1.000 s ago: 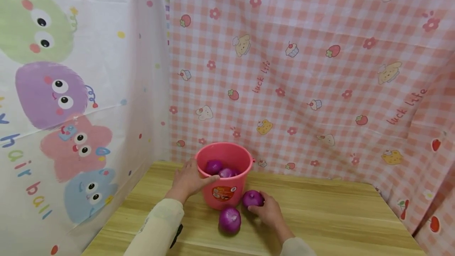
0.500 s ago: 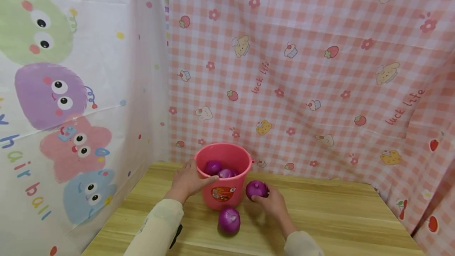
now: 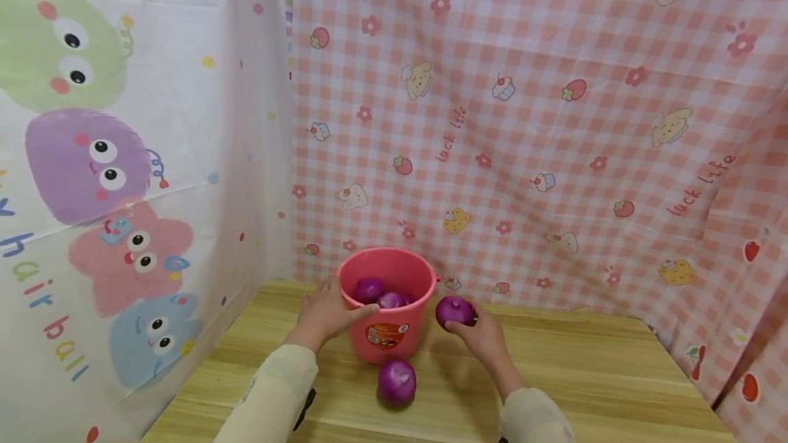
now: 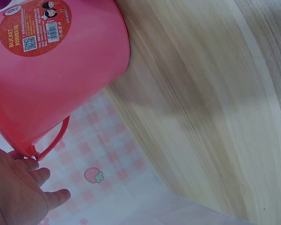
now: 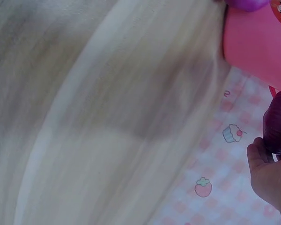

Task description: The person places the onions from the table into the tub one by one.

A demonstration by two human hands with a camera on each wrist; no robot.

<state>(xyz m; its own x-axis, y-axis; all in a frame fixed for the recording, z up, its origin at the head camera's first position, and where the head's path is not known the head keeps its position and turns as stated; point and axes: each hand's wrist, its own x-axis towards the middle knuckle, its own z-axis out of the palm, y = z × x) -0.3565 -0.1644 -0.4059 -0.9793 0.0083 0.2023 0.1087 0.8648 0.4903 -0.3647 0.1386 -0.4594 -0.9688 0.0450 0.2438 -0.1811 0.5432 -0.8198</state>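
A pink plastic bucket (image 3: 406, 333) stands upright on the table, and purple onions (image 3: 370, 290) show inside it. My left hand (image 3: 325, 312) holds the bucket at its left side, thumb across the front of the rim. In the left wrist view, fingers (image 4: 39, 174) of that hand stick out beside the bucket's red handle (image 4: 56, 142). To the bucket's right, my right hand (image 3: 485, 337) grips another purple onion (image 3: 454, 312) between thumb and fingers, level with the upper part of the bucket. One more onion (image 3: 397, 383) lies on the table in front of the bucket.
The wood-grain table (image 3: 591, 368) extends to the right of the bucket. A pink checked cloth (image 3: 529, 128) hangs behind it, and a white cartoon-print cloth (image 3: 246, 156) hangs at the left. Something small and black (image 3: 305, 409) shows beside the left sleeve.
The right hand has raised its onion from beside the bucket's base, up and slightly to the right. The left hand, bucket and front onion stay where they were.
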